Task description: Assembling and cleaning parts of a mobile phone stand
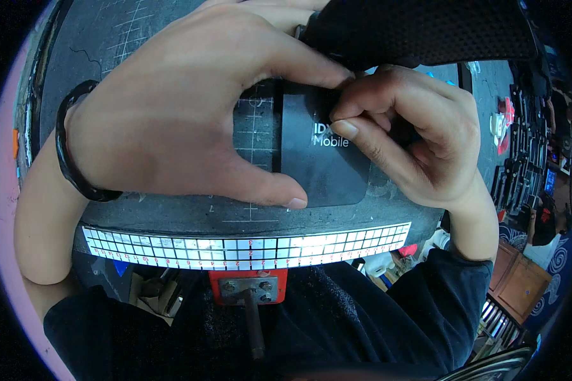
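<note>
A flat dark grey piece [324, 178] with a rounded corner and white lettering lies on the gridded dark work board [254, 127]. My left hand [184, 108] is spread over the board. Its thumb tip touches the piece's near left corner, and its index finger stretches across the far side. Over the lettering, my right hand [413, 127] has thumb and index finger pinched together. Whatever is between those fingertips, if anything, is too small to make out. Beyond both hands rises a black piece with a dotted texture [426, 32], which partly hides the left fingers.
A white ruler strip [248, 249] runs along the board's near edge. Below it, a red bracket [217, 289] carries a metal plate and rod. Several dark tools [521, 152] line the right side, with a brown wooden box [521, 282] lower down. A cardboard box [149, 292] sits beneath the board.
</note>
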Demonstrator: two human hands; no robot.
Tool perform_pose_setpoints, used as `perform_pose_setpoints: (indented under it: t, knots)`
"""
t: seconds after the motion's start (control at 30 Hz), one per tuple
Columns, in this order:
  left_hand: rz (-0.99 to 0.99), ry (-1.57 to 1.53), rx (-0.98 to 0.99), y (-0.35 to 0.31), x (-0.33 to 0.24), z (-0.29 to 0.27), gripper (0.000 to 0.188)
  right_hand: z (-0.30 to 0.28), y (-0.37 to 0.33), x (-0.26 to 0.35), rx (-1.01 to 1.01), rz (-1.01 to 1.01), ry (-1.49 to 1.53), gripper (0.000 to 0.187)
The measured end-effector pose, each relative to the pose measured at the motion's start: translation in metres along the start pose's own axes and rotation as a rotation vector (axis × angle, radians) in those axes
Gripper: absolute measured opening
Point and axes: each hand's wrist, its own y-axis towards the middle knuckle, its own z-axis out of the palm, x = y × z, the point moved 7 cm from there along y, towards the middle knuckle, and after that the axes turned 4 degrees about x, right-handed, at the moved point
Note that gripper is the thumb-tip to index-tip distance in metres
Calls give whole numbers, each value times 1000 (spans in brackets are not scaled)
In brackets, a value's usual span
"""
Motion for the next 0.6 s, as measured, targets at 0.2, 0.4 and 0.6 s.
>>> perform_pose_setpoints:
  t: [0.2, 0.4, 0.6]
  knots:
    - [-81, 23, 29, -4, 0, -4, 87, 0, 0, 0, 2, 4, -6, 13]
    - [-52, 17, 53, 2, 0, -2, 85, -1, -1, 0, -4, 22, -13, 12]
    - [-36, 30, 10, -1, -1, -5, 84, -1, -2, -2, -5, 59, 1, 12]
